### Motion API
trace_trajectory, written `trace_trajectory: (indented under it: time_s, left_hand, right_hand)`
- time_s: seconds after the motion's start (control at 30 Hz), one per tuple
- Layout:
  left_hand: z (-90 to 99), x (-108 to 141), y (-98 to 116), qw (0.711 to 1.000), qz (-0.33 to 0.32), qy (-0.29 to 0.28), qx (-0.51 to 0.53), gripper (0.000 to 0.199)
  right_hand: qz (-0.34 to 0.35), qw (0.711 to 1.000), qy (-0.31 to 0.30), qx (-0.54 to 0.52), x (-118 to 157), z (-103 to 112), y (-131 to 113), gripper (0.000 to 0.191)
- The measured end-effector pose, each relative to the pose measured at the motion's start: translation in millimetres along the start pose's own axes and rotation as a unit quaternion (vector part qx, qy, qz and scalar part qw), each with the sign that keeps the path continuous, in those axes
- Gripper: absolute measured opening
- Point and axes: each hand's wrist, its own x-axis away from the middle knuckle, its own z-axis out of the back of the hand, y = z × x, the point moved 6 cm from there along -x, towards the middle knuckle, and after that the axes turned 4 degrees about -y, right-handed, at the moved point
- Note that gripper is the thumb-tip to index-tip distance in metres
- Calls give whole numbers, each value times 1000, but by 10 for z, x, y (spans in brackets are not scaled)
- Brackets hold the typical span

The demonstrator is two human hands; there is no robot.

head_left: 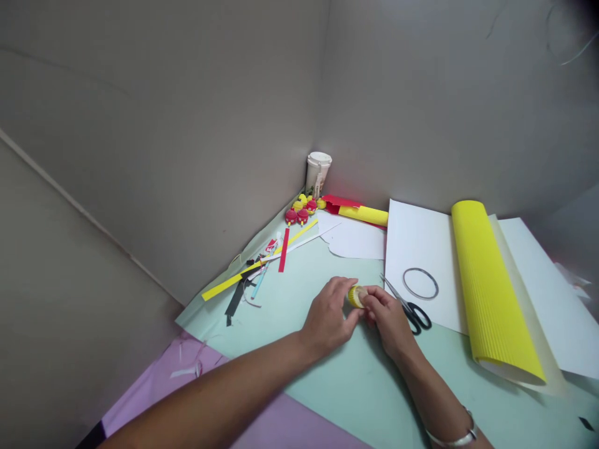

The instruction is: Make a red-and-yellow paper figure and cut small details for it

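Between my two hands is a small yellow ridged paper ring (356, 297), pale on the side facing me. My left hand (331, 315) curls round its left side, thumb below and fingers above. From the right, my right hand (384, 315) pinches it between thumb and fingers; the fingertips partly hide it. Just right of that hand lie black-handled scissors (412, 312), their blades partly over a white sheet (421, 237). A thin grey ring (421, 284) rests on the same sheet.
A yellow corrugated paper roll (491, 293) lies at right. Small red and yellow paper lanterns (296, 216) sit by a lidded cup (319, 171) in the corner. Yellow strips (224, 289), a red strip (284, 251) and black scraps (236, 299) lie left. Grey walls (187, 125) enclose the back.
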Motion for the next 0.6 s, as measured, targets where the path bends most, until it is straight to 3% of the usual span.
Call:
trace_trajectory:
  time_s: [0.1,0.2,0.4,0.6]
  left_hand:
    - [9,-1,-10,1000,13,9,12,45]
    - [74,-10,-21,997,50,38,40,43]
    - [309,-43,-213,966,133,170,142,36]
    - [404,-75,-444,943,171,239,159,36]
  right_hand:
    - [1,1000,-17,4,-2,-13,7,27]
    - [22,1000,13,15,-14,52,0,35]
    - [79,980,87,158,-58,169,-32,41]
    - [175,942,44,281,-148,-46,-148,42]
